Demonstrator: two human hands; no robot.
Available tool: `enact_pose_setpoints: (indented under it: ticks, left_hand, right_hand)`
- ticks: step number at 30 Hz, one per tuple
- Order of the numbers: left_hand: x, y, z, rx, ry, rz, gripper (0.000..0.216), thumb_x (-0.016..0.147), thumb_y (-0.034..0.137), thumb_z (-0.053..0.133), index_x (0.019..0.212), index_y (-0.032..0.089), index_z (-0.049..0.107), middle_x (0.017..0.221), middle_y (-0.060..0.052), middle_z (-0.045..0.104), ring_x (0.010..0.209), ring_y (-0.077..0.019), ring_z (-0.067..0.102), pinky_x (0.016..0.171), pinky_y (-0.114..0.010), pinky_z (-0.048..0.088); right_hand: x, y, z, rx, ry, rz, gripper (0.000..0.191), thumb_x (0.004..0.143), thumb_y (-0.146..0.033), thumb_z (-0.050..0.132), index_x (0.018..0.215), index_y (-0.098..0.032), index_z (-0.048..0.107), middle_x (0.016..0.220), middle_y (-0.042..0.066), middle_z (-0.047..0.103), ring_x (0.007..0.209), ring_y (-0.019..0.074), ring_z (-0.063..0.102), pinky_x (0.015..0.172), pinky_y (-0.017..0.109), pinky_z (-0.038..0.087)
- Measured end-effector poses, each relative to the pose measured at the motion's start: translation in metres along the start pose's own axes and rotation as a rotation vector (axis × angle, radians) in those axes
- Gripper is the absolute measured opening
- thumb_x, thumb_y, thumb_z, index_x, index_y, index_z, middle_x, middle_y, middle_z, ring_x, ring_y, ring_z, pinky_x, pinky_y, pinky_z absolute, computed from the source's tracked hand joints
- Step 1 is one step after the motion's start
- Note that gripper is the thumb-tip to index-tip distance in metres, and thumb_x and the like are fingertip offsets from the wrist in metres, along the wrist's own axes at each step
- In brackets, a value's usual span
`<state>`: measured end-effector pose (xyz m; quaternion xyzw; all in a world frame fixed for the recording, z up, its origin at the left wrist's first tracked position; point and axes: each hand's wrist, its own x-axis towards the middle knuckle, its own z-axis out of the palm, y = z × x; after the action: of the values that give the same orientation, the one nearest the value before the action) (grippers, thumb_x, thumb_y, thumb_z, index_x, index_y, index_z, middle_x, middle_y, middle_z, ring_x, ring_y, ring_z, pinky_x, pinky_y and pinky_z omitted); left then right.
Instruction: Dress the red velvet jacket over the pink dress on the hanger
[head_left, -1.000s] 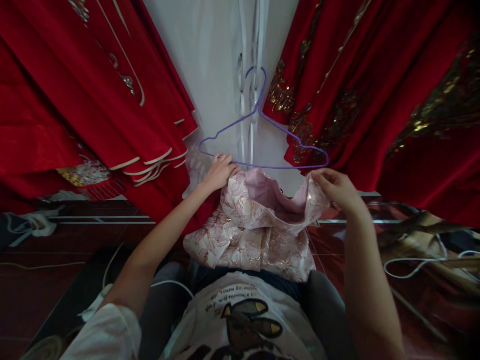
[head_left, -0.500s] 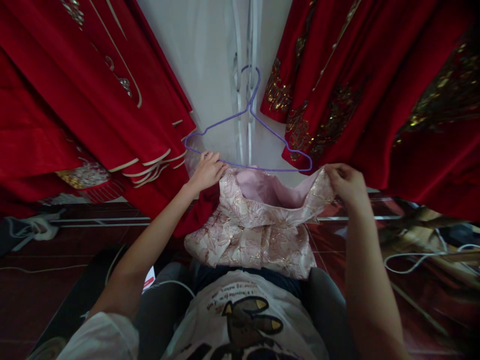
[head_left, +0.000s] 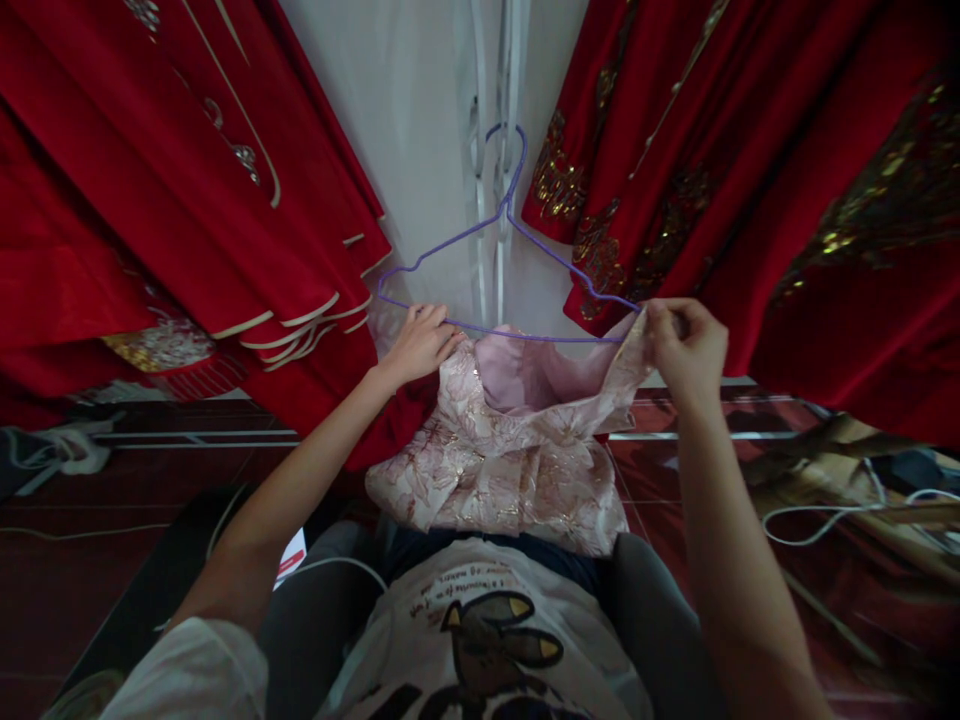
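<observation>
A pink brocade garment (head_left: pixel 517 450) with a pale pink lining hangs open between my hands, just under a purple wire hanger (head_left: pixel 510 260) that hooks on a white rail against the wall. My left hand (head_left: pixel 421 343) is closed on the garment's left edge and touches the hanger's bottom bar. My right hand (head_left: pixel 686 345) pinches the garment's right edge up at the hanger's right end. The lower part of the garment rests against my lap.
Red embroidered garments (head_left: pixel 187 180) hang at the left, and more red garments with gold trim (head_left: pixel 750 170) at the right. A white wall (head_left: pixel 420 130) lies between them. White cables (head_left: pixel 840 515) trail over the dark red floor (head_left: pixel 112 500).
My right hand has lifted the garment's right edge up to the hanger's right end. The left hand has stayed at the bottom bar.
</observation>
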<state>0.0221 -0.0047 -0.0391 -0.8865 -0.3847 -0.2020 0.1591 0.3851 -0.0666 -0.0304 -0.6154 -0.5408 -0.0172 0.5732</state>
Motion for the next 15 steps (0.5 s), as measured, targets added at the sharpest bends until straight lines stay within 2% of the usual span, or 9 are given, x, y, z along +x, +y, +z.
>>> enact_pose_setpoints:
  ticks: [2, 5, 8, 10, 13, 15]
  left_hand:
    - [0.002, 0.009, 0.005, -0.064, 0.013, -0.006, 0.041, 0.097, 0.043, 0.038, 0.091, 0.018, 0.07, 0.091, -0.009, 0.056, 0.095, -0.0247, 0.05, 0.094, -0.046, 0.034]
    - [0.008, 0.027, 0.015, -0.211, 0.018, -0.034, 0.04, 0.097, 0.045, 0.039, 0.09, 0.021, 0.07, 0.09, -0.007, 0.057, 0.094, -0.022, 0.051, 0.096, -0.045, 0.033]
    - [0.016, 0.037, 0.02, -0.425, 0.042, -0.06, 0.036, 0.097, 0.044, 0.04, 0.09, 0.022, 0.067, 0.096, -0.004, 0.06, 0.102, -0.0197, 0.054, 0.106, -0.048, 0.026]
    - [0.02, 0.037, 0.017, -0.621, 0.1, -0.065, 0.035, 0.097, 0.045, 0.039, 0.091, 0.021, 0.065, 0.103, -0.004, 0.063, 0.108, -0.0182, 0.055, 0.111, -0.045, 0.024]
    - [0.021, 0.023, 0.004, -0.894, 0.176, -0.123, 0.038, 0.096, 0.049, 0.039, 0.093, 0.019, 0.063, 0.11, -0.006, 0.065, 0.106, -0.0166, 0.058, 0.1, -0.034, 0.039]
    - [0.016, 0.008, -0.006, -0.946, 0.225, -0.216, 0.04, 0.094, 0.053, 0.043, 0.089, 0.018, 0.064, 0.096, -0.004, 0.068, 0.09, -0.0149, 0.061, 0.084, -0.027, 0.046]
  right_hand:
    - [0.011, -0.013, 0.006, -0.05, 0.018, -0.074, 0.039, 0.089, -0.048, 0.052, 0.099, -0.015, 0.071, 0.088, 0.008, 0.072, 0.076, 0.0195, 0.064, 0.072, 0.03, 0.048]
    - [0.033, -0.031, 0.018, -0.081, -0.032, -0.179, 0.037, 0.092, -0.045, 0.048, 0.101, -0.017, 0.07, 0.091, 0.009, 0.072, 0.082, 0.0214, 0.066, 0.077, 0.032, 0.048]
    - [0.049, -0.039, 0.028, -0.123, -0.097, -0.225, 0.033, 0.093, -0.045, 0.046, 0.097, -0.02, 0.068, 0.088, 0.009, 0.071, 0.081, 0.0228, 0.065, 0.077, 0.034, 0.047]
    - [0.055, -0.039, 0.028, -0.137, -0.097, -0.253, 0.034, 0.094, -0.049, 0.044, 0.093, -0.022, 0.065, 0.084, 0.008, 0.07, 0.08, 0.0241, 0.065, 0.076, 0.036, 0.047]
    - [0.058, -0.033, 0.025, -0.117, -0.088, -0.283, 0.035, 0.093, -0.053, 0.045, 0.088, -0.023, 0.063, 0.079, 0.007, 0.068, 0.077, 0.0242, 0.064, 0.075, 0.038, 0.047]
    - [0.059, -0.029, 0.022, -0.079, -0.095, -0.284, 0.033, 0.091, -0.054, 0.048, 0.089, -0.024, 0.062, 0.08, 0.007, 0.068, 0.076, 0.0235, 0.064, 0.074, 0.037, 0.047]
